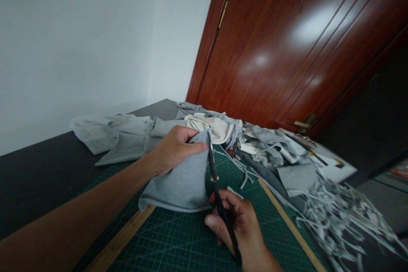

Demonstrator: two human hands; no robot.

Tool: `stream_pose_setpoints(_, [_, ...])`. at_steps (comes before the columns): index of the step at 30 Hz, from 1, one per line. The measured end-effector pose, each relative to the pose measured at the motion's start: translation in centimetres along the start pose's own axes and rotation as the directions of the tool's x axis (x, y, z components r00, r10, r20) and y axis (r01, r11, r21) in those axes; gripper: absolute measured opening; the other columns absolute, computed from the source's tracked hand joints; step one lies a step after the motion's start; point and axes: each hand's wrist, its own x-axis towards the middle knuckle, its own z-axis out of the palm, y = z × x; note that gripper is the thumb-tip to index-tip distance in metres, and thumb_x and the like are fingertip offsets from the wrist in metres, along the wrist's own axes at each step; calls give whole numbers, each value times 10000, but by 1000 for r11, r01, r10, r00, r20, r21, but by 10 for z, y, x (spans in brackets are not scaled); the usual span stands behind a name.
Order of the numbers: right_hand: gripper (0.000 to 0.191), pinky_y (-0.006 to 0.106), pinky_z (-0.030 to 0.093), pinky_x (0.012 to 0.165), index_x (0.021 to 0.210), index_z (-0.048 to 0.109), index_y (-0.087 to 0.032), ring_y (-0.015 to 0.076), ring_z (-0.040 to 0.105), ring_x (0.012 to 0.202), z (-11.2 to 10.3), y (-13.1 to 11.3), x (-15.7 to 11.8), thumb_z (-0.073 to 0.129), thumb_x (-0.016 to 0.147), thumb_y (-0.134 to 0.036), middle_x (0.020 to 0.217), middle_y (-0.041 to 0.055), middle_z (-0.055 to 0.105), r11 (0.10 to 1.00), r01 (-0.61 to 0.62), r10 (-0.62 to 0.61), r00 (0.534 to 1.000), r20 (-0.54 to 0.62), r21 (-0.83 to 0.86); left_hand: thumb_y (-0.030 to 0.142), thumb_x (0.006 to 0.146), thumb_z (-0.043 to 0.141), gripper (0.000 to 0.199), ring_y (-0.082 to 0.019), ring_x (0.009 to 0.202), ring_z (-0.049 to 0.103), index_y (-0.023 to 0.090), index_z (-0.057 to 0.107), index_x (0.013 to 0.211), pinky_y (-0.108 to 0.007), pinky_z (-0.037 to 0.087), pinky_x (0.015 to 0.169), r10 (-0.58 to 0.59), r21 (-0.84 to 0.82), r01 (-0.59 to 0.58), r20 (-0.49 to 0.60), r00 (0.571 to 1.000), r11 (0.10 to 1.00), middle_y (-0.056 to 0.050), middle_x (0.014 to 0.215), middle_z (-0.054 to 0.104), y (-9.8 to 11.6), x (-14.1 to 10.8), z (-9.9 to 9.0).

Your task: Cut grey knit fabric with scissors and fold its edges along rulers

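Note:
A piece of grey fabric [188, 182] hangs from my left hand [174, 148], its upper corner pinched between thumb and fingers. Black scissors [216, 187] are in my right hand [237, 223], fingers wrapped round the handles. Their blades point up and away from me along the fabric's right edge, with the tips near my left thumb. Whether the blades are parted cannot be made out. Both hands are above a green cutting mat [172, 242] with a light grid.
Two wooden strips [290, 225] lie on the mat. Grey fabric pieces [127, 144] are behind my left arm. To the right are a heap of grey and cream cloth [270, 144], many thin grey strips [338, 221] and a white board [344, 172]. A wall and brown door stand behind.

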Motion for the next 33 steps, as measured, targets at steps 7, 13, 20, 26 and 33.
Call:
stream_pose_setpoints(7, [479,181,346,407,983,718,-203,87,435,432,1,-1,0,957,787,-569,570,-82,565,999,-33,33,999,-2,39,397,722,756,232,-153,600,524,180,676,704,-262,406,557,-31,-48,33,48,998,998,17,655,612,2,-1,0])
stream_pose_setpoints(13, [477,181,326,402,976,734,-207,88,450,430,3,-1,-1,946,787,-590,568,-77,577,999,-40,41,999,-33,4,348,756,789,201,-132,660,547,180,682,779,-245,400,607,129,-132,-143,-104,986,981,25,729,657,5,1,3])
stream_pose_setpoints(20, [458,178,340,402,968,740,-206,88,442,439,2,0,0,951,791,-571,578,-77,565,1000,-16,17,1000,-25,17,381,837,700,199,-144,651,489,198,690,759,-270,372,617,196,14,-197,-205,959,980,34,697,605,7,1,4])
stream_pose_setpoints(26, [489,176,343,393,973,739,-203,91,430,442,2,0,0,963,772,-589,571,-82,542,999,-20,20,1000,-15,34,426,931,575,385,-146,625,363,219,534,610,-293,300,598,218,128,-194,-216,952,973,52,619,398,7,2,4])
stream_pose_setpoints(33, [528,185,350,377,972,747,-204,96,413,436,3,3,0,946,760,-644,586,-79,516,1000,-15,15,1000,-23,12,466,922,572,415,-141,601,342,232,463,599,-286,282,561,200,118,-179,-207,958,977,53,606,370,6,1,4])
